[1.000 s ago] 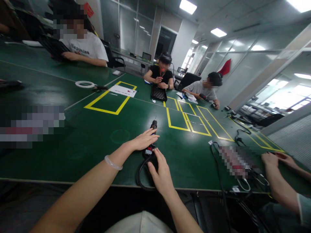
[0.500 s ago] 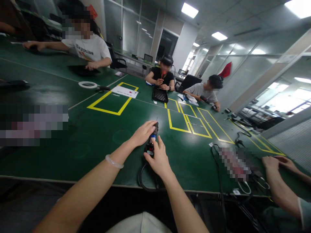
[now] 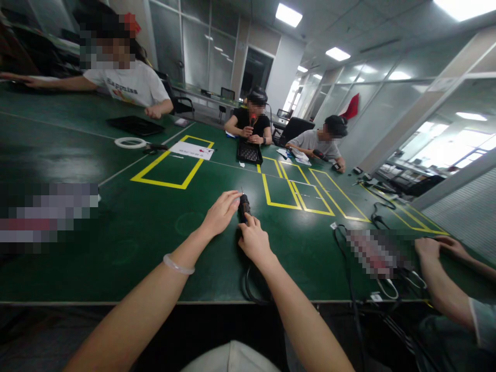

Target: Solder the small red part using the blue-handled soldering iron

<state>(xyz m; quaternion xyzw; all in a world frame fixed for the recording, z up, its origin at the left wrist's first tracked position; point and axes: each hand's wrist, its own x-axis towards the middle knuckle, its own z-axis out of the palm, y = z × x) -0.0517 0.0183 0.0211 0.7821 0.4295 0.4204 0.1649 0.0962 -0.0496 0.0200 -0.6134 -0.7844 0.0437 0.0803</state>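
Observation:
My right hand [image 3: 256, 238] is closed round the rear of a black electric screwdriver [image 3: 244, 206], its thin bit pointing away from me. From under that hand a black cable [image 3: 248, 287] loops toward the table's near edge. My left hand [image 3: 221, 212], with a pale bangle at the wrist, is just left of the tool. Its fingers are stretched out together, and their tips are close to the screwdriver's front end; I cannot tell whether they touch it.
Yellow tape outlines [image 3: 281, 204] mark the green table [image 3: 155, 263]. A paper sheet [image 3: 191, 150], a white ring-shaped item [image 3: 130, 142] and a black tray [image 3: 250, 153] lie farther off. Several people sit around. At right, another person's hands [image 3: 428, 250] rest near cables.
The screwdriver has turned, its bit now leaning left rather than right. My right hand has closed over its rear, covering the blue part. The left hand's fingers have slid off the tool's top toward its side.

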